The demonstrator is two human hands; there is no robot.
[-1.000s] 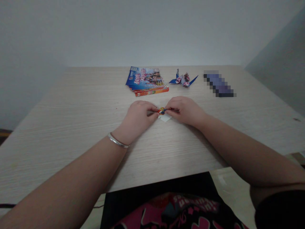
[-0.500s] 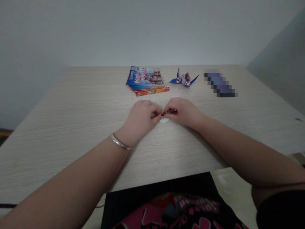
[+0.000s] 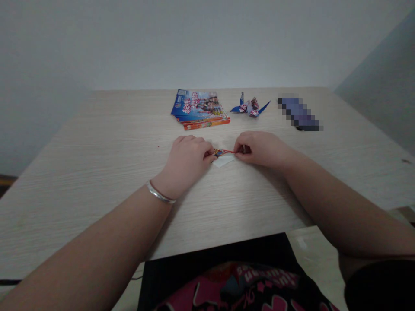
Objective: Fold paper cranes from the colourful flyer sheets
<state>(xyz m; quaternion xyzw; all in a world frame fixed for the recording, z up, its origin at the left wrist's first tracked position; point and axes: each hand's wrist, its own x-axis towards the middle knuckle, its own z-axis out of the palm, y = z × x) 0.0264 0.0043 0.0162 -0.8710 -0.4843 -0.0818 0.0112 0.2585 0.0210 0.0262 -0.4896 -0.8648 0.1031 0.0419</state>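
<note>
Left hand and right hand, centre of frame, both curled nearly closed. Each pinches one end of a small colourful folded paper strip with a white underside. The strip spans the narrow gap between the fingertips and sits low over the pale wood-grain table; cannot tell whether it touches the surface. Thin silver bangle on the left wrist.

Both forearms cross the table's near edge at lower frame. Bare wood lies left of the left hand and right of the right hand, out to the side edges.

Above the hands, toward the far edge and well apart from them:
- a stack of glossy blue-and-orange booklets
- just right of it, a folded blue and patterned paper crane
- further right, a dark pixelated oblong object
</note>
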